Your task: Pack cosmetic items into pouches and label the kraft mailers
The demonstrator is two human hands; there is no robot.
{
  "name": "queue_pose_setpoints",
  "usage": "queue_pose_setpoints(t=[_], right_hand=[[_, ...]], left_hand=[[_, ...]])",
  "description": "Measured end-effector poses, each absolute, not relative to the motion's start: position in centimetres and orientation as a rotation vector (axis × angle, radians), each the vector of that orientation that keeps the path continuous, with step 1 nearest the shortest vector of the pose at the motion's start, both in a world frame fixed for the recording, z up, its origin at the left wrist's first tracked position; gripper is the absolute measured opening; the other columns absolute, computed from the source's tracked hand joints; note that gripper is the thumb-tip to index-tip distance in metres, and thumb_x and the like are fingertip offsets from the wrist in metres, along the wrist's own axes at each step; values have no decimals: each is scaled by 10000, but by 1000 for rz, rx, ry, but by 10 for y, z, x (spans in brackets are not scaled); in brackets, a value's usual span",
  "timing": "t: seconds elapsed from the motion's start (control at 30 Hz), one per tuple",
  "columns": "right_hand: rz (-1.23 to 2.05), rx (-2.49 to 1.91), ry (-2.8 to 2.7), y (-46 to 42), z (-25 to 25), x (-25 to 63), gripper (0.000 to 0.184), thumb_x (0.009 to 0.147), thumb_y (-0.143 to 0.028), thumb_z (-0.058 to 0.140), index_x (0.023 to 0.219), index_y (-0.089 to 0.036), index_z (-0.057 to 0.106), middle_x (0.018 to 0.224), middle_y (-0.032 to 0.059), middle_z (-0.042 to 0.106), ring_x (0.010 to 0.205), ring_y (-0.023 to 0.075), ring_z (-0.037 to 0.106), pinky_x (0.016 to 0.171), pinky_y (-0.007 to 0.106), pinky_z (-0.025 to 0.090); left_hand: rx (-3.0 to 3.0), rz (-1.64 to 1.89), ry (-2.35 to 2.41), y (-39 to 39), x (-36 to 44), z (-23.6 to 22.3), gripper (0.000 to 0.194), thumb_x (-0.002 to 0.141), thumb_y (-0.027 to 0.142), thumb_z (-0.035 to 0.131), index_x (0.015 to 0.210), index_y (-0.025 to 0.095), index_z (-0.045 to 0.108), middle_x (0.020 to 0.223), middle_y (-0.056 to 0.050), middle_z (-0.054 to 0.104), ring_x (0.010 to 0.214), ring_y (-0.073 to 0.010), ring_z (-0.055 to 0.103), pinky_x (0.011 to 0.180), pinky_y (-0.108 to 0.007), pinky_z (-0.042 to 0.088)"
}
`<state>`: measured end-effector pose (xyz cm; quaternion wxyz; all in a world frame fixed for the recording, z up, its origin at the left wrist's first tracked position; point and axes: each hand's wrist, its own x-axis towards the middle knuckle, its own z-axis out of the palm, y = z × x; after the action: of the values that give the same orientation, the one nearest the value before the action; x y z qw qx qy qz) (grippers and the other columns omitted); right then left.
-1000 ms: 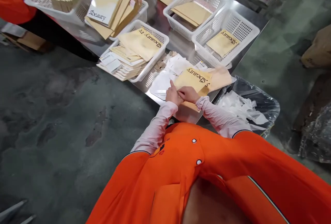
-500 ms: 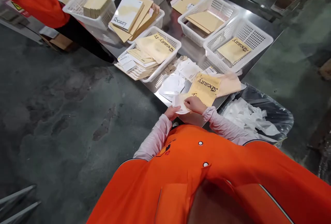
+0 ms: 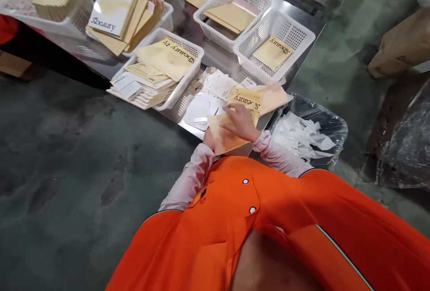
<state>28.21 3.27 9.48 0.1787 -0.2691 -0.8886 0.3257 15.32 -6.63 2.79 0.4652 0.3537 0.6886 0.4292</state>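
A yellow padded mailer (image 3: 247, 97) printed "Sbeauty" lies at the table's near corner, its plain peach-beige lower part (image 3: 228, 141) toward my body. My left hand (image 3: 208, 139) grips the left edge of this lower part; its fingers are partly hidden behind it. Across the mailer lies my right hand (image 3: 242, 121), fingers stretched out over its surface. Just beyond are white round-edged sheets (image 3: 200, 109) and a crumpled white paper (image 3: 218, 84). Under the mailer's right side, another pale pink mailer (image 3: 273, 98) sticks out.
White baskets hold mailers: a full one (image 3: 198, 55) at left, another (image 3: 307, 35) at right. A stack of mailers (image 3: 112, 10) stands farther back. A plastic-lined bin (image 3: 341, 125) with white strips (image 3: 302, 136) is beside the table's right edge. A person's dark trouser leg (image 3: 57, 64) shows at left.
My right hand has gone from a pinch near my left hand to lying stretched across the mailer. The lower part now shows beige instead of whitish. My view has shifted right.
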Motion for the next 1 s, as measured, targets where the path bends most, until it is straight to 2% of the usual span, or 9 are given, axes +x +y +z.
queue_pose_setpoints(t=[0.1, 0.17, 0.27, 0.43, 0.57, 0.7, 0.8, 0.9, 1.0], right_hand=[[1379, -679, -2444, 62, 90, 290, 327, 914, -415, 747, 1074, -137, 809, 1083, 107, 783, 1018, 239, 700, 934, 333, 523], [1643, -715, -2317, 64, 82, 296, 304, 922, -426, 704, 923, -144, 816, 907, 64, 789, 850, 193, 705, 795, 273, 528], [1703, -899, -2077, 51, 71, 301, 294, 879, -430, 716, 844, -151, 804, 857, 57, 785, 795, 180, 692, 737, 258, 517], [1499, -1057, -1888, 43, 74, 308, 263, 887, -400, 682, 795, -168, 763, 860, 63, 771, 850, 191, 700, 833, 292, 536], [1337, -1222, -1661, 56, 79, 320, 318, 916, -463, 639, 820, -172, 720, 831, 55, 740, 809, 190, 684, 805, 305, 548], [1388, -1140, -1681, 49, 81, 315, 321, 934, -485, 616, 840, -190, 701, 819, 52, 725, 738, 193, 686, 746, 324, 565], [1195, -1036, -1851, 39, 91, 307, 300, 973, -471, 593, 897, -212, 724, 922, 84, 752, 899, 232, 720, 891, 378, 584], [823, -1104, -1868, 39, 102, 313, 307, 976, -470, 612, 1106, -217, 728, 1162, 139, 744, 1170, 279, 679, 1084, 451, 529], [703, -1282, -1741, 39, 107, 337, 351, 963, -476, 614, 1182, -218, 708, 1153, 149, 737, 1120, 282, 695, 1036, 464, 561]], left_hand=[[855, 981, 1578, -77, 140, 38, 292, 888, 424, 761, 945, 138, 789, 950, -106, 777, 959, -294, 750, 904, -467, 621], [852, 1005, 1511, -81, 131, 47, 350, 778, 440, 822, 965, 144, 810, 967, -112, 789, 994, -325, 756, 925, -492, 617], [874, 1060, 1526, -74, 127, 57, 448, 740, 492, 813, 1021, 142, 822, 1013, -133, 794, 976, -311, 757, 894, -483, 629], [1124, 967, 1800, -62, 124, 62, 261, 768, 431, 782, 828, 181, 827, 886, -111, 802, 901, -286, 745, 892, -429, 613], [1290, 841, 1786, -77, 93, 66, 197, 743, 436, 773, 704, 244, 794, 898, -108, 802, 924, -291, 745, 946, -437, 593], [1233, 783, 1651, -81, 86, 62, 371, 601, 459, 866, 900, 245, 815, 1172, -99, 790, 1130, -328, 718, 987, -432, 580], [1115, 649, 1618, -61, 100, 51, 337, 614, 431, 852, 880, 232, 791, 944, -70, 802, 992, -329, 748, 863, -404, 600], [876, 668, 1616, -30, 101, 43, 236, 661, 391, 825, 775, 203, 737, 761, -76, 752, 869, -331, 748, 818, -435, 601], [678, 737, 1567, -1, 78, 44, 293, 698, 419, 830, 811, 182, 699, 753, -105, 741, 844, -342, 749, 801, -500, 617]])
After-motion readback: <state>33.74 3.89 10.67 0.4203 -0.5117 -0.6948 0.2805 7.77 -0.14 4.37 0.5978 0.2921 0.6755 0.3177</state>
